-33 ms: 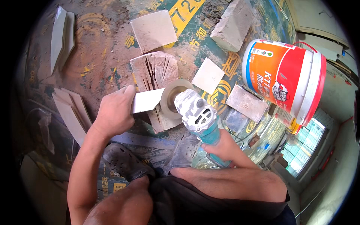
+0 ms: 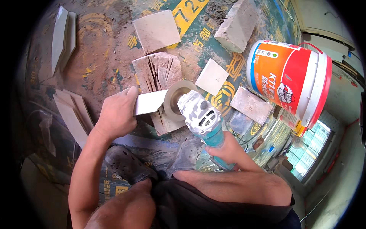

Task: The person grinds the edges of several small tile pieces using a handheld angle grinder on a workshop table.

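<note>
A small tile piece is held against the disc of an angle grinder over a scarred block.

The pale tile piece (image 2: pixel 149 103) is pinched at its left end by the left hand (image 2: pixel 116 114), fingers closed over its top edge and thumb beneath; its free right end is met by the round disc (image 2: pixel 176 100), just beyond the grip; the angle grinder (image 2: pixel 202 120), grey-white at the head and teal at the body, is gripped at its rear by the right hand (image 2: pixel 228 150), fingers wrapped shut round the handle; tile and disc are kept above the grooved block (image 2: pixel 158 72), near the middle of the dusty printed ground sheet (image 2: pixel 106 65); a square tile (image 2: pixel 211 76) is seen just right of the block, a larger one (image 2: pixel 156 30) beyond it, and an orange and white bucket (image 2: pixel 291 80) near the sheet's right edge; a dark shoe (image 2: pixel 127 166) is seen below the left forearm.
</note>
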`<state>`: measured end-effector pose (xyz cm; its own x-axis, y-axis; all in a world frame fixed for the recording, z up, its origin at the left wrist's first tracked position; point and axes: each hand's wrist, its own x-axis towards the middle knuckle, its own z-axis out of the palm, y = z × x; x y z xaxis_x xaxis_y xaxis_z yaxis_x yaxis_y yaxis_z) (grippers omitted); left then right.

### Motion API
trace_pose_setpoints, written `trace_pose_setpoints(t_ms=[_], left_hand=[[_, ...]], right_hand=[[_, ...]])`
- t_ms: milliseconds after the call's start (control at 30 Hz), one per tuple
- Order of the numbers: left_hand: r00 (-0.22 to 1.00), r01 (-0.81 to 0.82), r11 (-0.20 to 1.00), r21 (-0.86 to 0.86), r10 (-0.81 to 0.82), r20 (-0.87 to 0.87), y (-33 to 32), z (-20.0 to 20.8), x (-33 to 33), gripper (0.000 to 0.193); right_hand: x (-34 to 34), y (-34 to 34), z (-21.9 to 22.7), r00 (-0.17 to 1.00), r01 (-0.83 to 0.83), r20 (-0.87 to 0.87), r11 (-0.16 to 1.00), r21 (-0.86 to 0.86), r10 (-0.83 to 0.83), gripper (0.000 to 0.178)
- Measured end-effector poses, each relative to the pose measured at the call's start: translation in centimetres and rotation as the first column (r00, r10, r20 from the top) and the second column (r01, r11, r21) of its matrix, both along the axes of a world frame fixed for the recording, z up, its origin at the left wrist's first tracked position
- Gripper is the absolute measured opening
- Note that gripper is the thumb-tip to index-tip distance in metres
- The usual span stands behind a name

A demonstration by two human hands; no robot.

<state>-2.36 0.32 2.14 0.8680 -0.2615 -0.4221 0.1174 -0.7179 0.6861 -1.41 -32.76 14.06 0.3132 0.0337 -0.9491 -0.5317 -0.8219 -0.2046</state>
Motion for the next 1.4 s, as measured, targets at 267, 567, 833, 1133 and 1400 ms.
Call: trace_pose_setpoints(t_ms=[267, 567, 833, 1133, 1400], left_hand=[[1.000, 0.006, 1.000, 0.002, -0.006, 0.020, 0.0, 0.1, 0.1, 0.030], [0.999, 0.009, 0.999, 0.038, -0.010, 0.038, -0.1, -0.2, -0.1, 0.030], [0.999, 0.019, 1.000, 0.011, -0.019, 0.032, 0.0, -0.2, 0.2, 0.033], [0.999, 0.013, 0.999, 0.044, -0.014, 0.044, -0.1, -0.1, -0.1, 0.031], [0.951, -0.127, 0.959, 0.252, 0.045, 0.307, -2.1, 0.1, -2.4, 0.034]], right_hand=[[-1.2, 0.3, 0.1, 0.987, -0.101, 0.142, 0.977, 0.186, 0.075, 0.043], [-0.3, -0.4, -0.1, 0.994, -0.030, 0.110, 0.999, 0.044, 0.025, 0.034], [-1.5, 0.3, 0.3, 0.986, -0.092, 0.154, 0.985, 0.149, 0.069, 0.045], [0.0, -1.7, -0.6, 0.987, 0.063, 0.143, 0.996, 0.061, -0.072, 0.032], [-1.9, -4.1, -0.7, 0.859, 0.401, 0.256, 0.894, 0.201, -0.443, 0.022]])
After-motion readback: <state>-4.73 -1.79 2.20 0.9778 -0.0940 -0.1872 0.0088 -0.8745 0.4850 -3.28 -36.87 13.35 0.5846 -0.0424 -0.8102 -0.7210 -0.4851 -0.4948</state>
